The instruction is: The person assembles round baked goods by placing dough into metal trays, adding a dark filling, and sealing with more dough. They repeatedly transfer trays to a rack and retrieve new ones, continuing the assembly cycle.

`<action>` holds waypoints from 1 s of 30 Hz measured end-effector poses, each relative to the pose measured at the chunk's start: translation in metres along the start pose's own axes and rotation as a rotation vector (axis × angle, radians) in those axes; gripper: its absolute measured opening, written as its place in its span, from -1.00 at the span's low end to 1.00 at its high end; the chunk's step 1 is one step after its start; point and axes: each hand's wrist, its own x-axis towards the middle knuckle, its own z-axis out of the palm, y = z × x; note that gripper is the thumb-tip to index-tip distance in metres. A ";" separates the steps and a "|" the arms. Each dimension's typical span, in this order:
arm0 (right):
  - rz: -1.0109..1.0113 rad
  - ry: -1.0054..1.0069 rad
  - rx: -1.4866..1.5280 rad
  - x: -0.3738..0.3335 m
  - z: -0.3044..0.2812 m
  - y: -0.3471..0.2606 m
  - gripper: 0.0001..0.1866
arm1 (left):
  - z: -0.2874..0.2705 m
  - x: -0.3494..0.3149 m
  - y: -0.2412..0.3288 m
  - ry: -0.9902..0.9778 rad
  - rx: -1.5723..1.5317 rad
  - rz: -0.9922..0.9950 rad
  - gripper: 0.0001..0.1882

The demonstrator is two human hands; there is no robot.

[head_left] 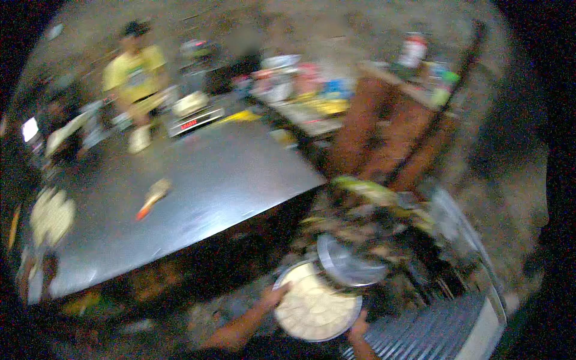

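Shiny grey metal table fills the left, round silver metal pan overlaps, in view, the round silver-rimmed tray of pale pieces between gripping left hand and right hand.

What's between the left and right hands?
Head view: a round pan with pale pieces in it. The left hand is at its left rim, the right hand at its lower right.
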 end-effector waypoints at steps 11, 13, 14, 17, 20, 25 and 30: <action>-0.072 -0.739 0.116 -0.163 0.082 -0.038 -0.21 | -0.129 -0.167 -0.002 0.674 0.248 0.167 -0.32; -0.034 -0.808 0.103 -0.199 0.110 -0.052 -0.22 | -0.155 -0.181 0.019 0.821 0.225 0.149 -0.31; -0.044 -0.855 0.093 -0.220 0.126 -0.052 -0.22 | -0.177 -0.198 0.017 0.876 0.205 0.254 -0.28; -0.016 -0.937 0.121 -0.273 0.178 -0.050 -0.20 | -0.244 -0.239 0.020 0.938 -0.086 0.148 -0.22; -0.173 -0.989 -0.102 -0.340 0.216 -0.047 -0.20 | -0.310 -0.277 0.015 0.964 -0.278 0.192 -0.31; -0.249 -0.969 -0.145 -0.425 0.265 -0.091 -0.58 | -0.375 -0.301 0.052 0.861 -0.536 0.313 -0.45; -0.531 -0.983 0.031 -0.439 0.327 -0.117 -0.63 | -0.401 -0.280 0.091 0.913 -0.575 0.376 -0.50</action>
